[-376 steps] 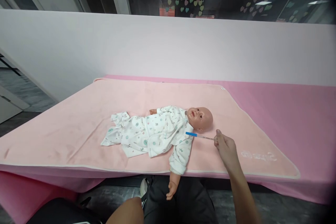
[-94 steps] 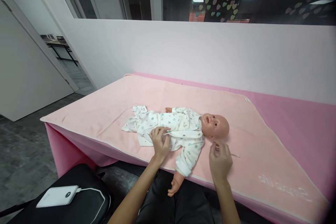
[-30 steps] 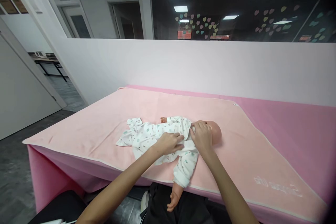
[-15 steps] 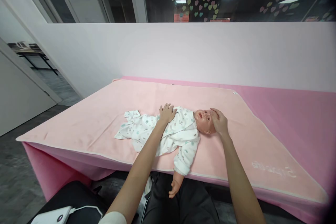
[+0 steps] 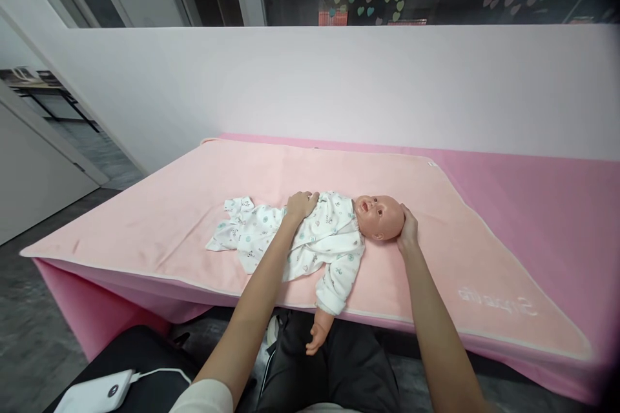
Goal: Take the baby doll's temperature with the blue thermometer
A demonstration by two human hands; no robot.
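Note:
A baby doll (image 5: pixel 380 216) in a white patterned romper (image 5: pixel 310 239) lies on its back on a pale pink blanket (image 5: pixel 194 206), head to the right. My left hand (image 5: pixel 300 204) rests flat on the doll's far shoulder and chest, fingers spread over the cloth. My right hand (image 5: pixel 408 230) cups the back and underside of the doll's head, partly hidden behind it. The doll's near arm (image 5: pixel 317 334) hangs over the table's front edge. No thermometer shows.
The blanket covers a table with a darker pink cover (image 5: pixel 542 206), set against a white partition wall (image 5: pixel 339 84). A white power bank with a cable (image 5: pixel 94 392) lies on a black seat at lower left. An open doorway is at far left.
My right hand has slid from the top of the doll's head to under its back. My left hand stays on the chest. The thermometer held earlier is gone from view.

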